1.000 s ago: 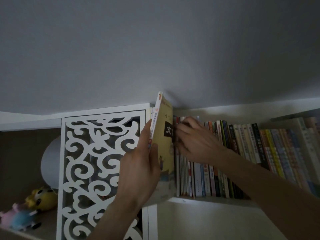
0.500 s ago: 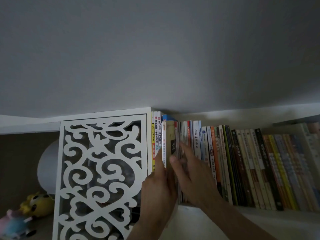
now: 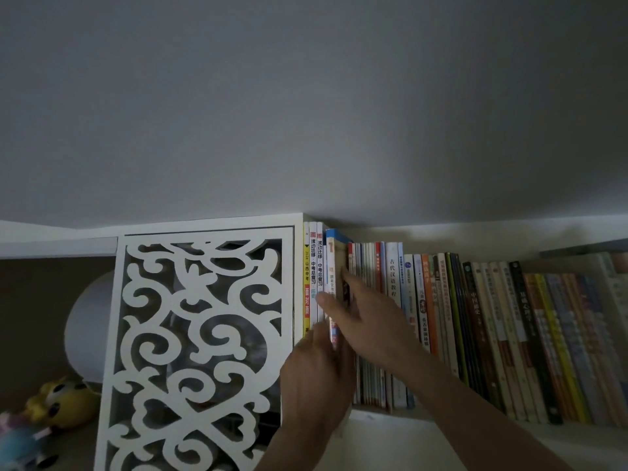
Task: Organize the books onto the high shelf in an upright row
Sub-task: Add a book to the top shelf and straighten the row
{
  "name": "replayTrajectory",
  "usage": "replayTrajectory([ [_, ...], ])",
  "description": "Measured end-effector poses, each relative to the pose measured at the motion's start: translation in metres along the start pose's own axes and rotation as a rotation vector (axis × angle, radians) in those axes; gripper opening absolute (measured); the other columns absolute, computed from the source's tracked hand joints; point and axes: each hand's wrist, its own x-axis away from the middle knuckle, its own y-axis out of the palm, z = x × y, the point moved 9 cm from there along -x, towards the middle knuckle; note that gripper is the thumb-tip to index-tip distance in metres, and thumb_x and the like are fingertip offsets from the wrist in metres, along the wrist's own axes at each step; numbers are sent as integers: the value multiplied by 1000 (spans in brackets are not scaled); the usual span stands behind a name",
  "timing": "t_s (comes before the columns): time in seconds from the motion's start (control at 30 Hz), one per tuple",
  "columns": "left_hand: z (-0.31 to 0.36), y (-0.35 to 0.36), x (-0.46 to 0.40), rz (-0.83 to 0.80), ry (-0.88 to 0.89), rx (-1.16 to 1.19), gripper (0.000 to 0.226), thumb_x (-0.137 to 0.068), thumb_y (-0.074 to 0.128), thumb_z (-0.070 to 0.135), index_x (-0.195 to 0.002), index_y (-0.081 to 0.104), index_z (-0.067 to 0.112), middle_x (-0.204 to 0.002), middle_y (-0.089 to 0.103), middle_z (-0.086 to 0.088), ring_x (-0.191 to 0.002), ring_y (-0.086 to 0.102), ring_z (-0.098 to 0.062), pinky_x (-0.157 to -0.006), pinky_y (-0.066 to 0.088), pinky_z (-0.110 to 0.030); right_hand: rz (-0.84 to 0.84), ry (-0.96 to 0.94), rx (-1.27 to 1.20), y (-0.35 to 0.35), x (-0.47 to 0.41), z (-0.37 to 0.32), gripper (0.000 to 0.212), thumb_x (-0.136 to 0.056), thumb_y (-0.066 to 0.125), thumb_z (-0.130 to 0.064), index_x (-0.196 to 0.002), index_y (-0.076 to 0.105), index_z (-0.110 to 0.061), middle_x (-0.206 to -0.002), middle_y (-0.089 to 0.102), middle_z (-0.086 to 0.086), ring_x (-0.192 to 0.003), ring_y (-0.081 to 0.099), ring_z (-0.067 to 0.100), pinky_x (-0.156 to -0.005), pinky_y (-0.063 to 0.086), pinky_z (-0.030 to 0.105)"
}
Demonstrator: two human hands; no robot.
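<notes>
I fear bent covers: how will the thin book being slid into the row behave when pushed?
The thin book looks like a floppy paperback, so it may buckle if pushed. The packed row probably grips it. Both the left hand and the right hand are on it.

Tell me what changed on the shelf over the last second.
The tan book went from tilted out in front into the row, upright. The left hand now pushes its lower spine; the right hand lies flat on neighbouring spines. The other books stayed put.

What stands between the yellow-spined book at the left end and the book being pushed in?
In the head view, two white-spined books stand upright between the yellow-spined book and the pushed-in book.
</notes>
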Motion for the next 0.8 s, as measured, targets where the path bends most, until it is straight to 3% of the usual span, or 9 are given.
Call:
replayTrajectory([
  [0.07, 7, 6, 7, 58, 65, -48, 43, -108, 33, 47, -113, 66, 19, -94, 72, 4, -80, 67, -14, -70, 55, -28, -72, 15, -126, -1, 10, 7, 43, -101, 51, -51, -143, 42, -45, -138, 62, -14, -118, 63, 4, -98, 53, 24],
  [0.13, 10, 15, 6, 78, 67, -110, 56, -109, 25, 48, -122, 68, 15, -110, 75, -2, -99, 69, -22, -82, 56, -37, -53, 38, -120, -9, 10, 19, 45, -99, 57, -45, -143, 49, -38, -135, 63, -14, -112, 64, -1, -84, 48, 7],
  [0.23, 2, 30, 1, 96, 15, -186, 48, -106, 33, 48, -121, 64, 15, -115, 71, -8, -102, 65, -25, -85, 52, -39, 75, 11, -31, -18, 0, 27, 37, -94, 66, -42, -128, 65, -28, -120, 71, -14, -85, 60, -17, -70, 42, -3],
  [0.33, -2, 32, 3, 199, 6, -106, 38, -102, 42, 46, -122, 52, 14, -123, 61, -12, -107, 61, -28, -90, 50, -41, 130, 1, 38, -14, -5, 33, 25, -94, 67, -41, -109, 74, -23, -101, 76, -12, -77, 62, -14, -70, 45, -1],
  [0.47, 2, 44, 1, 224, 126, -30, 61, -102, 47, 45, -154, 36, 14, -162, 37, -10, -153, 31, -28, -124, 26, -49, 109, 29, 48, -12, -5, 48, 20, -96, 62, -41, -95, 75, -26, -80, 70, -14, -73, 64, -8, -69, 44, 4],
  [0.53, 0, 58, -3, 196, 162, -127, 72, -100, 51, 44, -161, 24, 17, -169, 24, -11, -157, 18, -30, -125, 20, -51, 157, 51, 113, -16, -7, 56, 26, -97, 61, -41, -82, 73, -24, -68, 65, -11, -62, 61, -3, -64, 42, 6],
  [0.6, -2, 69, -7, 166, 157, -252, 75, -99, 51, 47, -162, 26, 13, -170, 17, -13, -158, 13, -34, -124, 21, -56, 202, 76, 149, -17, -8, 61, 30, -96, 61, -43, -76, 72, -24, -64, 63, -9, -58, 61, 0, -64, 46, 9],
  [0.7, -3, 74, -9, 117, 133, -368, 77, -102, 39, 54, -160, 27, 5, -170, 16, -18, -157, 13, -37, -123, 24, -58, 231, 115, 199, -18, -6, 57, 40, -94, 60, -53, -73, 71, -21, -61, 64, -6, -53, 61, 2, -61, 53, 17],
  [0.8, -7, 69, -8, -32, 120, -519, 84, -105, 19, 64, -163, 12, 4, -171, 6, -20, -158, 7, -37, -125, 24, -55, 190, 141, 203, -20, -1, 48, 47, -92, 61, -57, -66, 68, -19, -57, 64, -2, -48, 62, 8, -56, 53, 22],
])
